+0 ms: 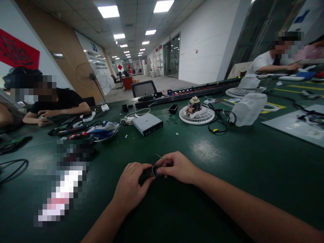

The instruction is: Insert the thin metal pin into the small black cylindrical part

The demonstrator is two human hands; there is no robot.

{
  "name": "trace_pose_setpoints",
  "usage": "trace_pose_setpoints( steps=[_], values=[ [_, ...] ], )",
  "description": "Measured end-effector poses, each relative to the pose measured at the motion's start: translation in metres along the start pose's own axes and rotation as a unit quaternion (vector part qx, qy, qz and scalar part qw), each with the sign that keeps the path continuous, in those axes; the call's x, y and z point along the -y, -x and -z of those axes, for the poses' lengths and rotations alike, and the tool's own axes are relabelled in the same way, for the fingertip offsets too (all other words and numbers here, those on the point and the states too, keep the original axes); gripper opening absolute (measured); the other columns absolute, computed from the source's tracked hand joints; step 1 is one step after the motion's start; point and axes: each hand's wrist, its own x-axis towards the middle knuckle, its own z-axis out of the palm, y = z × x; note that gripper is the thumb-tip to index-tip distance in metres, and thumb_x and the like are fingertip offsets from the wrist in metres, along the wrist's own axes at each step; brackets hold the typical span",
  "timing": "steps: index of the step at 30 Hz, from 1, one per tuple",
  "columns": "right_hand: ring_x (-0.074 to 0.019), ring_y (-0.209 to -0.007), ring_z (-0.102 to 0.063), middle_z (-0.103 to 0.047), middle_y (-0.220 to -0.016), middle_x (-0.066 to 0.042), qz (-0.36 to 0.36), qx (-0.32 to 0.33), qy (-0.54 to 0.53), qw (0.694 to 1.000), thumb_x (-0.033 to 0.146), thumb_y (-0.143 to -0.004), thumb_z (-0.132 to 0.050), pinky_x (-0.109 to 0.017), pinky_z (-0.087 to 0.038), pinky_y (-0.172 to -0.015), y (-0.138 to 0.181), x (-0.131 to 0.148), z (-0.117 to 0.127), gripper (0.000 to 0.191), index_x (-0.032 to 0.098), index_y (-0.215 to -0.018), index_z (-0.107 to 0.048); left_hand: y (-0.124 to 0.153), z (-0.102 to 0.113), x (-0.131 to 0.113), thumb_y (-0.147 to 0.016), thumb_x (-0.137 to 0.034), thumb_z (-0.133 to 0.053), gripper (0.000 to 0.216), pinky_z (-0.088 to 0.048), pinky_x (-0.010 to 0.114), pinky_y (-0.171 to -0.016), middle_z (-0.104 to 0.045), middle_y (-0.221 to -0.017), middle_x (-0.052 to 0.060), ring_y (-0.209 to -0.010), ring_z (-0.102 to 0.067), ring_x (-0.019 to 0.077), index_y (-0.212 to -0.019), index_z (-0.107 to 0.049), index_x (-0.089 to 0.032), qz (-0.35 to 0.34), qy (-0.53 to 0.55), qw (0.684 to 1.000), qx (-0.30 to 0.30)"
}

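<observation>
**Both hands closed on a small dark cylinder**

Head view: the left hand point(131, 184) curls its fingers around the matte black body of a small dark cylinder point(149, 172). The cylinder is held just above the near middle of the table point(227, 162), between the two hands. The right hand point(178, 167) pinches its paler, ringed end between thumb and forefinger, with the other fingers folded close. A thin metal pin point(162, 158) slants up and to the left from the right fingers; whether it joins the cylinder cannot be told.

The table is covered in dark green matting with a dull sheen. Farther back lie a flat grey metal box point(148, 124), a round white fan grille point(199, 118) with fine ribs, bearing a stubby motor point(194, 103), a looped black cable point(220, 125) and a rounded white slatted fan housing point(249, 108).
</observation>
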Motion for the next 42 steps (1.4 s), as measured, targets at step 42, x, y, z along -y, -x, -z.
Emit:
trace_pose_setpoints(
  steps=[42],
  values=[
    [-0.0126, -0.069, -0.058, -0.066, -0.085, -0.002, 0.134, -0.110, 0.277, 0.945, 0.020, -0.081, -0.060, -0.024, -0.041, -0.060, 0.010, 0.010, -0.002, 0.018, 0.019, -0.099, -0.061, 0.002, -0.003, 0.010, -0.082, -0.023, -0.065, 0.024, -0.050, 0.044, -0.084, -0.070, -0.098, 0.005, -0.092, -0.064, 0.0242, -0.106, -0.062, -0.023, 0.017, -0.008, 1.000, -0.006]
  ],
)
